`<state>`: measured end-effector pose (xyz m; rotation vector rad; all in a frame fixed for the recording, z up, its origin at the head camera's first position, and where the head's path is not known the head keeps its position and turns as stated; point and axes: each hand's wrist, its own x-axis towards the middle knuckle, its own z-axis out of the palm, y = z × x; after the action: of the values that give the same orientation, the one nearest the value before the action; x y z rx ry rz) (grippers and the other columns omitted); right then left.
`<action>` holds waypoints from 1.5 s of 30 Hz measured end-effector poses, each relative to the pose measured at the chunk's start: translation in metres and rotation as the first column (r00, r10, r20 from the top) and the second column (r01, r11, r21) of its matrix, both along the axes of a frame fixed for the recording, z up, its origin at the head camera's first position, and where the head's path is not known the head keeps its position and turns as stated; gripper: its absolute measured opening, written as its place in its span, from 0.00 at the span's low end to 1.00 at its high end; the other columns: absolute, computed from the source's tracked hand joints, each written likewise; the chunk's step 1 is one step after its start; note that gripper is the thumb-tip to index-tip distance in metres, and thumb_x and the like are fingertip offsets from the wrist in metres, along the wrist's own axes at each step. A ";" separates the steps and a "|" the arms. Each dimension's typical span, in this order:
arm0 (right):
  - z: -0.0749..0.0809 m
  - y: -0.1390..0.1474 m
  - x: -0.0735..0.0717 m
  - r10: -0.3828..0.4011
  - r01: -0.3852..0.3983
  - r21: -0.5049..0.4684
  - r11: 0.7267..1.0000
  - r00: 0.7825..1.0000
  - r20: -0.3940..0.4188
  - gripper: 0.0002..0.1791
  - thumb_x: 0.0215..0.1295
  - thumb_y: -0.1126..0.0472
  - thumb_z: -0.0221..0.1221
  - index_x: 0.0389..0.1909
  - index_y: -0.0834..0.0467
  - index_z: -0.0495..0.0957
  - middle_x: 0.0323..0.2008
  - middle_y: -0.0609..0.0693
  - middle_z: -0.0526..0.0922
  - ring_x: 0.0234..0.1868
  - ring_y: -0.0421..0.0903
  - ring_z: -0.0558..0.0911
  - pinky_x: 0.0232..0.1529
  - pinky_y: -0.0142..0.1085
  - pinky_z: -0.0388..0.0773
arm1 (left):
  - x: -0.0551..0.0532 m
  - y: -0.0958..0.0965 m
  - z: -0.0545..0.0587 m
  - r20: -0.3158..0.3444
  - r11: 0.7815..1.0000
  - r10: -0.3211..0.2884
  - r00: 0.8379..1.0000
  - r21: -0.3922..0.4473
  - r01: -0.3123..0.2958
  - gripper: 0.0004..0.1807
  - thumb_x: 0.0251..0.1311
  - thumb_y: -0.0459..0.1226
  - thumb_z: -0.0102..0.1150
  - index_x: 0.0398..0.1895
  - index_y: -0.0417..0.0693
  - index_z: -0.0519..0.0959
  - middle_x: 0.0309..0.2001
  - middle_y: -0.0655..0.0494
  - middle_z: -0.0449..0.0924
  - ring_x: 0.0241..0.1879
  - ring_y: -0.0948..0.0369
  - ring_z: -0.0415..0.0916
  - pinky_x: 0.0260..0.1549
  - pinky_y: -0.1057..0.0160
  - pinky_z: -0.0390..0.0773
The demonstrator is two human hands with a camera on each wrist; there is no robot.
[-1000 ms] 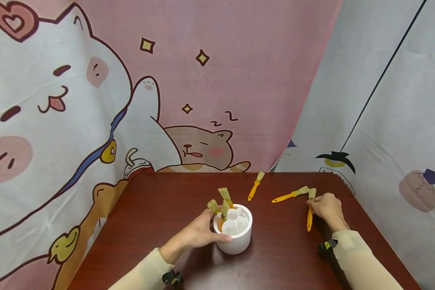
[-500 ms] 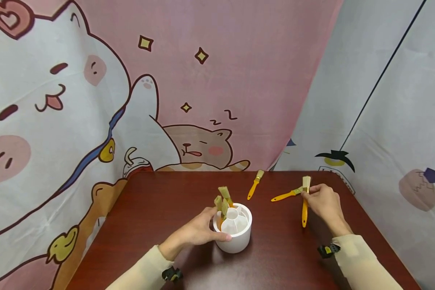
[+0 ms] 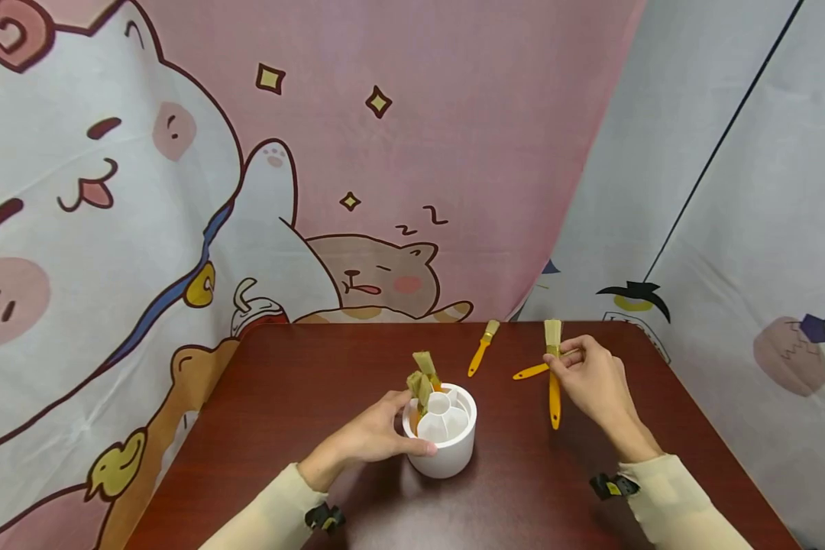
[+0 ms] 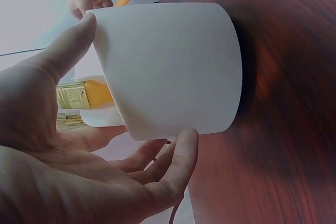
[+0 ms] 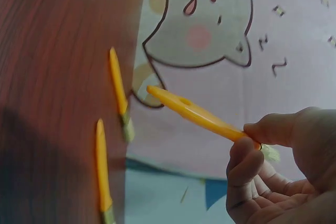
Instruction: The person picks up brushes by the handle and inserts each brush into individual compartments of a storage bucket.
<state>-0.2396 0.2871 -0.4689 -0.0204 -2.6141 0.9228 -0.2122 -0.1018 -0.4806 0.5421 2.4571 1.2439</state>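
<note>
My left hand point(image 3: 360, 435) holds a white round divided holder point(image 3: 454, 458) standing on the table, thumb at the near side and fingers round the left and back. In the left wrist view, the hand point(image 4: 110, 171) spans the holder's wall point(image 4: 173, 72). Brushes point(image 3: 422, 386) with pale bristles stand in the holder's left compartments; their heads overlap. Above the table, my right hand point(image 3: 594, 382) pinches a yellow-handled paintbrush point(image 3: 554, 401) between thumb and fingers, bristles up. In the right wrist view, that paintbrush's handle point(image 5: 197, 116) points away from the fingertips.
Two more yellow-handled brushes lie on the dark red table point(image 3: 302, 359): one brush point(image 3: 480, 355) near the back edge, another brush point(image 3: 529, 372) partly hidden behind the right hand's brush. A cartoon-printed curtain point(image 3: 495, 153) hangs behind the table.
My right hand has lifted the paintbrush off the table and carried it left towards the holder. A brush in the holder has leaned rightward against the others. The left hand stays on the holder.
</note>
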 end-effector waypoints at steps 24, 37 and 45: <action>0.038 -0.055 0.028 0.154 -0.162 -0.102 0.982 0.985 -0.077 0.15 0.68 0.46 0.73 0.45 0.49 0.82 0.31 0.40 0.90 0.31 0.40 0.86 0.29 0.31 0.80 | -0.004 -0.003 0.000 0.027 1.000 0.021 0.999 0.000 -0.021 0.57 0.48 0.54 0.86 0.78 0.43 0.68 0.74 0.43 0.71 0.71 0.50 0.71 0.72 0.41 0.69; 0.055 -0.069 0.041 0.184 -0.195 -0.125 0.973 0.978 -0.094 0.14 0.66 0.45 0.74 0.43 0.47 0.84 0.32 0.41 0.89 0.31 0.40 0.86 0.32 0.31 0.83 | -0.005 -0.003 -0.002 -0.019 1.000 -0.003 1.000 -0.009 0.003 0.54 0.47 0.55 0.86 0.75 0.46 0.70 0.70 0.47 0.76 0.69 0.53 0.74 0.70 0.43 0.72; 0.058 -0.080 0.045 0.231 -0.252 -0.177 0.951 0.964 -0.132 0.13 0.65 0.48 0.76 0.41 0.50 0.85 0.30 0.43 0.90 0.29 0.40 0.86 0.32 0.31 0.84 | -0.006 -0.004 -0.006 -0.011 0.999 -0.003 1.000 0.043 0.004 0.53 0.45 0.55 0.87 0.76 0.57 0.70 0.72 0.55 0.75 0.73 0.54 0.70 0.75 0.40 0.65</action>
<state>-0.1947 0.2073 -0.4104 0.2990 -2.4532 1.2217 -0.2181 -0.1063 -0.4871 0.5659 2.4428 1.2979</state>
